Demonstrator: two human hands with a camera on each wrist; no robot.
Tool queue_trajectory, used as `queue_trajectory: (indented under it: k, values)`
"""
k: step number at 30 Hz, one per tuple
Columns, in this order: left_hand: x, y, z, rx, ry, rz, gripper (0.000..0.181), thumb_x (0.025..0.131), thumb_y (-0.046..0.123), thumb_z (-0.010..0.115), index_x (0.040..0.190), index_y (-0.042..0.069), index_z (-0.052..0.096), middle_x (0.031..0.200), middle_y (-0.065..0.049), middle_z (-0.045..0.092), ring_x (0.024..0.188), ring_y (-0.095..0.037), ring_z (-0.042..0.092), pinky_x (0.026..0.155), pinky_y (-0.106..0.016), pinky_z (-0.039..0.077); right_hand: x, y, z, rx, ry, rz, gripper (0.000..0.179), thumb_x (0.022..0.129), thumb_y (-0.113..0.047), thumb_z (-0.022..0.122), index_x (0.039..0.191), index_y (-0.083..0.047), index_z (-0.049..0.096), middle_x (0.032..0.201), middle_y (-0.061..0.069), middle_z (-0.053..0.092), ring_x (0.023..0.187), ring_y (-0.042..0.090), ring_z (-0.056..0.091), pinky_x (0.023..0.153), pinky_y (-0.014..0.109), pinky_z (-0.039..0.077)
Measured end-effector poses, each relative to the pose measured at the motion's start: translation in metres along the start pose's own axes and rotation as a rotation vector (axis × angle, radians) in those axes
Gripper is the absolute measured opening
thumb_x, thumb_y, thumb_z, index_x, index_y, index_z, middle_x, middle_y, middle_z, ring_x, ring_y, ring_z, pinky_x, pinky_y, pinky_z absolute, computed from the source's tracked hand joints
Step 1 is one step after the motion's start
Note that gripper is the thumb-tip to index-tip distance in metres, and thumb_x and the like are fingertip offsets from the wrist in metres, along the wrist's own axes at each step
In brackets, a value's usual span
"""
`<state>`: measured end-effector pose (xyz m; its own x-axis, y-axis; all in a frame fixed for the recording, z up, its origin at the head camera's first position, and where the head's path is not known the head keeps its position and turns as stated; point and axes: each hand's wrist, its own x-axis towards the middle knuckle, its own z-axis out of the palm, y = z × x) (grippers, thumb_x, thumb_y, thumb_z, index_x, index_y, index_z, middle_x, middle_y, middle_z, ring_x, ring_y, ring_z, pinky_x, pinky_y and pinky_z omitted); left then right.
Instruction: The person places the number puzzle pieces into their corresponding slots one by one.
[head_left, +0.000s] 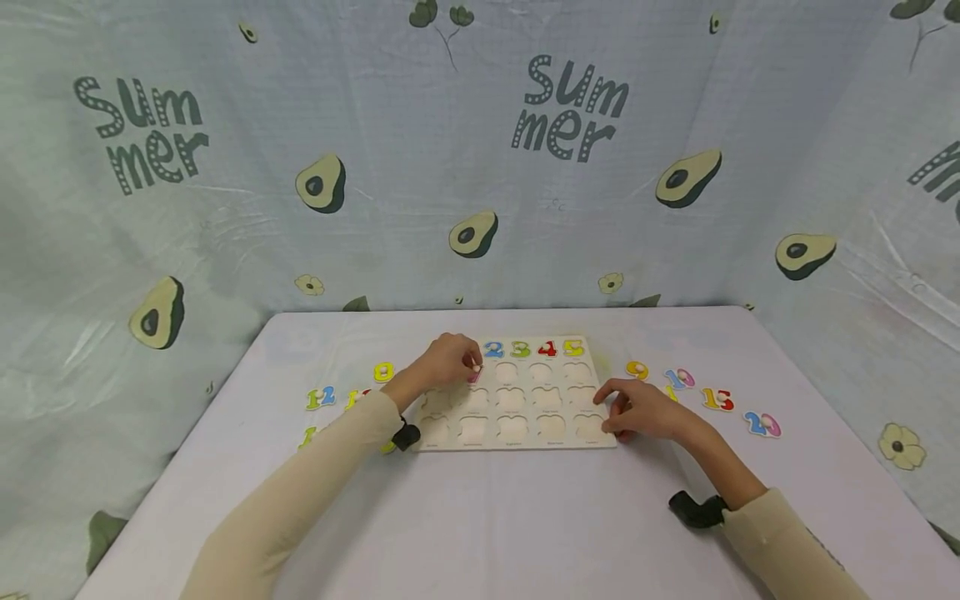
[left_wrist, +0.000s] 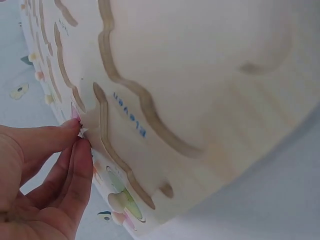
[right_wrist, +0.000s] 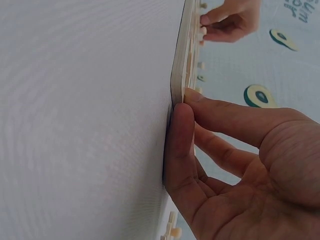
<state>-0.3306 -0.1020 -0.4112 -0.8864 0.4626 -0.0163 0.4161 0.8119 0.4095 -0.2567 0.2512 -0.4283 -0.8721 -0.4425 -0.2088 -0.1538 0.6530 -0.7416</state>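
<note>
Over the table [head_left: 525,517], I see the left hand [head_left: 448,360] pinch 1 pink piece [head_left: 476,377], the right hand [head_left: 641,408] pinch the board [head_left: 492,402]

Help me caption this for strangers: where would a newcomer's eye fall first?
Probably on the pale board near the middle of the table, its top row bright with number pieces 2 to 5. The left hand pinches a pink piece at the board's upper left; the right hand grips its lower right edge. Behind, avocados and "summer" lettering mark the backdrop.
</note>
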Motion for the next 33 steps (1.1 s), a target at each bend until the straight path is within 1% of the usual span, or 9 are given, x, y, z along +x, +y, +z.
queue_trajectory:
  k: [5, 9, 12, 18, 20, 23, 28, 30, 33]
  values:
    - [-0.008, -0.007, -0.003, -0.044, 0.046, -0.011, 0.015, 0.091, 0.005, 0.074, 0.106, 0.005, 0.076, 0.098, -0.008, 0.075, 0.092, -0.02, 0.066, 0.086, -0.036, 0.053, 0.001, 0.0, 0.001, 0.007, 0.002, -0.003, 0.039, 0.091, -0.01, 0.076, 0.125, 0.002, 0.06, 0.079, 0.007, 0.061, 0.067, 0.018, 0.063, 0.065, 0.031, 0.055]
    - [-0.019, -0.013, -0.011, -0.1, 0.094, -0.01, 0.018, 0.093, 0.006, 0.073, 0.11, 0.002, 0.076, 0.098, -0.009, 0.074, 0.089, -0.019, 0.065, 0.082, -0.034, 0.052, 0.0, 0.0, 0.001, 0.006, 0.004, -0.003, 0.039, 0.091, -0.01, 0.076, 0.125, 0.002, 0.06, 0.079, 0.007, 0.061, 0.067, 0.018, 0.063, 0.065, 0.031, 0.055]
    - [-0.03, -0.018, -0.019, -0.151, 0.139, -0.012, 0.018, 0.093, 0.008, 0.073, 0.111, 0.001, 0.076, 0.097, -0.01, 0.074, 0.087, -0.019, 0.066, 0.08, -0.033, 0.052, 0.0, -0.001, 0.001, 0.009, 0.001, 0.002, 0.039, 0.091, -0.01, 0.076, 0.125, 0.002, 0.06, 0.079, 0.007, 0.061, 0.067, 0.018, 0.063, 0.066, 0.031, 0.056]
    - [-0.055, -0.033, -0.034, -0.288, 0.284, -0.066, 0.021, 0.097, 0.014, 0.071, 0.113, 0.002, 0.076, 0.1, -0.011, 0.076, 0.089, -0.022, 0.069, 0.076, -0.031, 0.053, 0.0, 0.0, 0.0, 0.015, -0.003, 0.001, 0.039, 0.092, -0.011, 0.075, 0.126, 0.002, 0.06, 0.08, 0.007, 0.06, 0.068, 0.018, 0.063, 0.067, 0.031, 0.056]
    - [-0.063, -0.038, -0.037, -0.306, 0.333, -0.079, 0.02, 0.098, 0.013, 0.069, 0.114, 0.003, 0.076, 0.102, -0.012, 0.076, 0.091, -0.024, 0.069, 0.076, -0.031, 0.052, 0.0, 0.0, -0.001, 0.015, -0.001, -0.002, 0.039, 0.092, -0.011, 0.075, 0.125, 0.002, 0.06, 0.08, 0.007, 0.06, 0.068, 0.019, 0.063, 0.066, 0.031, 0.056]
    - [-0.074, -0.047, -0.04, -0.3, 0.394, -0.096, 0.019, 0.099, 0.011, 0.068, 0.114, 0.003, 0.075, 0.106, -0.014, 0.076, 0.094, -0.027, 0.069, 0.077, -0.031, 0.052, 0.001, 0.0, -0.002, 0.013, 0.003, -0.002, 0.04, 0.091, -0.011, 0.076, 0.125, 0.002, 0.06, 0.08, 0.007, 0.06, 0.068, 0.018, 0.062, 0.066, 0.031, 0.056]
    - [-0.086, -0.066, -0.037, -0.317, 0.456, -0.191, 0.022, 0.1, 0.013, 0.067, 0.118, 0.002, 0.073, 0.112, -0.016, 0.075, 0.096, -0.028, 0.067, 0.079, -0.027, 0.051, 0.002, 0.001, -0.001, 0.014, 0.009, -0.005, 0.04, 0.091, -0.011, 0.076, 0.125, 0.002, 0.06, 0.08, 0.007, 0.06, 0.068, 0.018, 0.062, 0.065, 0.03, 0.056]
    - [-0.089, -0.073, -0.035, -0.335, 0.464, -0.235, 0.024, 0.101, 0.014, 0.066, 0.119, 0.002, 0.073, 0.113, -0.017, 0.074, 0.097, -0.028, 0.066, 0.081, -0.027, 0.051, 0.002, 0.003, 0.0, 0.017, 0.008, -0.003, 0.04, 0.091, -0.011, 0.076, 0.125, 0.002, 0.06, 0.08, 0.007, 0.06, 0.068, 0.018, 0.062, 0.066, 0.03, 0.056]
    - [-0.091, -0.083, -0.031, -0.349, 0.464, -0.285, 0.025, 0.101, 0.016, 0.066, 0.119, 0.001, 0.073, 0.114, -0.019, 0.074, 0.098, -0.029, 0.066, 0.083, -0.03, 0.052, 0.002, 0.004, 0.002, 0.021, 0.008, 0.004, 0.04, 0.091, -0.012, 0.076, 0.125, 0.001, 0.06, 0.08, 0.007, 0.06, 0.067, 0.018, 0.062, 0.066, 0.03, 0.056]
